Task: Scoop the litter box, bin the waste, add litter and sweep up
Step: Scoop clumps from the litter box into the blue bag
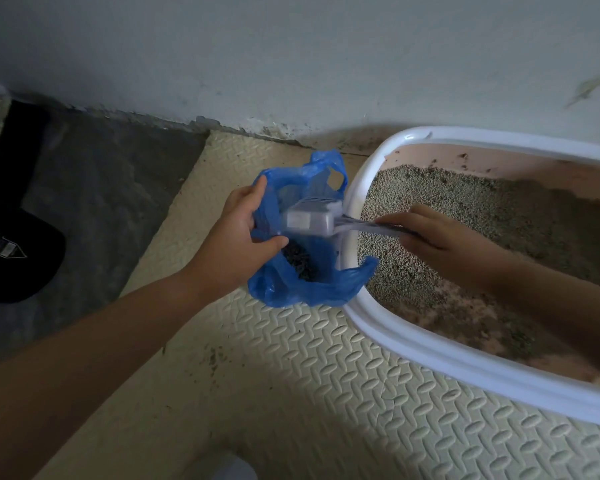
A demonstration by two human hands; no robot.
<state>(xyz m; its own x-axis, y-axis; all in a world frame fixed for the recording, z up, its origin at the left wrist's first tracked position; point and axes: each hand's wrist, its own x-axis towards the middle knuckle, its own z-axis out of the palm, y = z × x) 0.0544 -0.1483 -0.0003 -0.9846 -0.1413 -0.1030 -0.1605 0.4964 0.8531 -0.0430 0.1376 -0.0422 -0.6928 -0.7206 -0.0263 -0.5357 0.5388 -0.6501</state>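
Left hand (pixel 238 233) pinches blue bag (pixel 291 292) rim, right hand (pixel 430 233) grips scoop (pixel 309 220) handle; we judge bag flimsy, hold rim.

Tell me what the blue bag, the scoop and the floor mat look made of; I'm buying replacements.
The blue bag: thin plastic film, glossy, crinkled and partly see-through. The scoop: probably rigid plastic, pale grey; motion blur hides its finish. The floor mat: likely foam or rubber, cream and matte, with a pressed tread pattern.

left grip (pixel 238 237): fingers curled, pinching | right grip (pixel 430 237): fingers curled, clasping
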